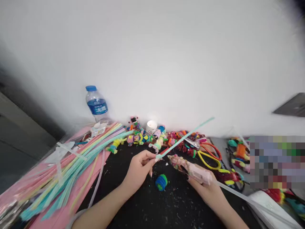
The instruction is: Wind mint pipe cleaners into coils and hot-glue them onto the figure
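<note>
My left hand (pixel 140 167) pinches a mint-green pipe cleaner (pixel 188 135) near a small coiled end; its free length slants up to the right. Close to the pinch shows something red, partly hidden. In my right hand (pixel 207 187) is a pale pink hot glue gun (pixel 194 170), its crusted front turned left toward the pipe cleaner, without visibly touching it. A long translucent glue stick (pixel 247 198) runs out of its back. Below and between the hands, a blue and green pipe-cleaner roll (pixel 161 182) rests on the black work surface (pixel 143 206).
Bundled pastel pipe cleaners (pixel 78 165) lie on pink sheets at left, below a water bottle (pixel 97 103). Along the wall stand several small pipe-cleaner figures (pixel 140 136) and a white paper cup (pixel 152 126). Scissors (pixel 209 156) with red and yellow handles lie behind the glue gun.
</note>
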Action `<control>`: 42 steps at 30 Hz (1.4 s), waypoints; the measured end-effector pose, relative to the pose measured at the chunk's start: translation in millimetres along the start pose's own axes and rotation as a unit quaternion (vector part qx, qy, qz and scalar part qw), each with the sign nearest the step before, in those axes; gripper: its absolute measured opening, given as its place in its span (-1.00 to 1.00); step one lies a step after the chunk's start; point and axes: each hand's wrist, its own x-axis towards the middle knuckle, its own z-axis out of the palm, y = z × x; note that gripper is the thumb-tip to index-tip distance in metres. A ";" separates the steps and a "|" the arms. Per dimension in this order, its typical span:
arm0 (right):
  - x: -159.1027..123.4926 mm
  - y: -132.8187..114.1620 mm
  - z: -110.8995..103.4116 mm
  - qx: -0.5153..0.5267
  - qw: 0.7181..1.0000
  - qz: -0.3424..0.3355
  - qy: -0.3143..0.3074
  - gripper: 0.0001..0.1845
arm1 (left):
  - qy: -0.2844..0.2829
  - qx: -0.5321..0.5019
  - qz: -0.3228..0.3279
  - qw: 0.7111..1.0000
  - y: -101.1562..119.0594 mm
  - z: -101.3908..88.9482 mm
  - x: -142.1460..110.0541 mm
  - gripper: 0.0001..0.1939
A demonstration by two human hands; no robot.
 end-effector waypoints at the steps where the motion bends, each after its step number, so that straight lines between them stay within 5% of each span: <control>1: -1.0 0.5 1.8 -0.004 1.000 0.001 0.004 -0.88 | -0.007 -0.001 -0.004 1.000 -0.9 1.0 -1.5 -0.90; 18: -10.7 12.7 11.7 -0.057 0.998 0.017 0.010 -0.70 | -0.011 -0.021 -0.026 0.999 -5.1 4.9 -5.9 -0.86; 42: -4.0 -2.9 5.2 -0.049 0.998 0.028 0.000 -0.68 | -0.014 -0.017 -0.022 1.000 -4.7 4.4 -6.5 -0.87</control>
